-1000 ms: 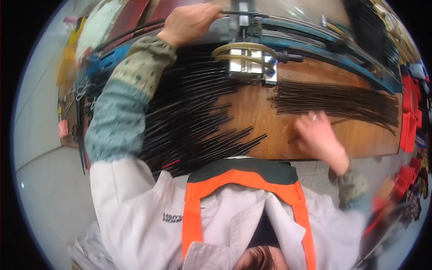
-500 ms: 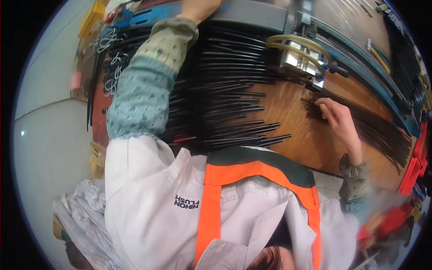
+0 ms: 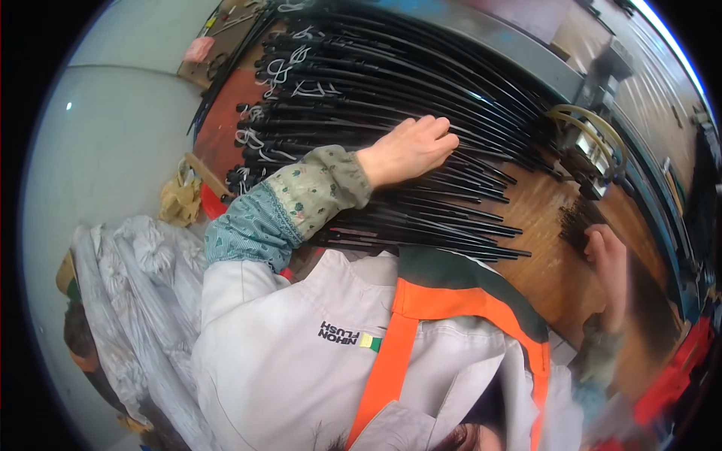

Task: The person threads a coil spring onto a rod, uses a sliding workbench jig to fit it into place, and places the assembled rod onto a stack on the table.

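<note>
Long black rods [image 3: 361, 113], many with white cord loops [image 3: 280, 71] at their left ends, lie side by side across the bench. My left hand [image 3: 412, 152], in a patterned sleeve cover, is over the middle of these rods. Its fingers are bent down and closed around a black rod, with the fingertips partly hidden. On the right, my right hand [image 3: 608, 255] is beside a bundle of thin dark rods [image 3: 577, 224]. Its fingers are curled closed, and whatever may be between them does not show.
A metal clamp-like device [image 3: 590, 158] with yellowish hoses stands behind my right hand, attached to a blue-grey rail [image 3: 650, 177]. Bare wooden bench top [image 3: 543, 214] shows between the two sets of rods. Crumpled whitish cloth [image 3: 139, 278] hangs at the left, near a yellowish bag [image 3: 180, 199].
My left hand has come back from the far edge to the middle of the black rods. The fingers of my right hand have curled in beside the thin rods. The whole view has shifted.
</note>
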A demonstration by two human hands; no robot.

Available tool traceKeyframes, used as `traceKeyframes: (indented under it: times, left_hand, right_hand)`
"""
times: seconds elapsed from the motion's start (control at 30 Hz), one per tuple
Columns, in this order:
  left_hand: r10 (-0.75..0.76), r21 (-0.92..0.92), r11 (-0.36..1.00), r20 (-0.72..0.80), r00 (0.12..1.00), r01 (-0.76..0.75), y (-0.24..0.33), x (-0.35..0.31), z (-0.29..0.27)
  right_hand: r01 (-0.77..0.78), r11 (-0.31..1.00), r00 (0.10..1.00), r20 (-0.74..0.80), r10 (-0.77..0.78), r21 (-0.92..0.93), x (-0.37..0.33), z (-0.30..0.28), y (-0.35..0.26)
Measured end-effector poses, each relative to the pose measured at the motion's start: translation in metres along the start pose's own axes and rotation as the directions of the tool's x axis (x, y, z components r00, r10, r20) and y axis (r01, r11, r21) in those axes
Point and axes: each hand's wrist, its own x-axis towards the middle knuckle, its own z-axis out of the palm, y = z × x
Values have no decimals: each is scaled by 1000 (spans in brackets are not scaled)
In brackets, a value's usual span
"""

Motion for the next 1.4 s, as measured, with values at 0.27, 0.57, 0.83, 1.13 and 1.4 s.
traceKeyframes:
  times: [0.27,0.57,0.83,1.13,1.4]
  left_hand:
    - [232,-237,956,237,943,-176,81,67,-9]
    - [293,-296,928,206,934,-226,136,128,1]
    - [308,-474,870,309,900,-135,145,152,-21]
    - [359,-261,921,285,889,-289,182,204,-40]
    - [533,12,846,-14,846,-533,149,319,-60]
  right_hand:
    - [370,927,929,-1,-371,-68,-2,36,-33]
    - [514,851,770,-378,-515,-113,-45,38,19]
    - [662,689,517,-487,-704,-294,-42,42,30]
    - [442,552,440,-365,-820,-707,-41,-1,6]
    - [146,859,287,-811,-511,-490,-56,-103,95]
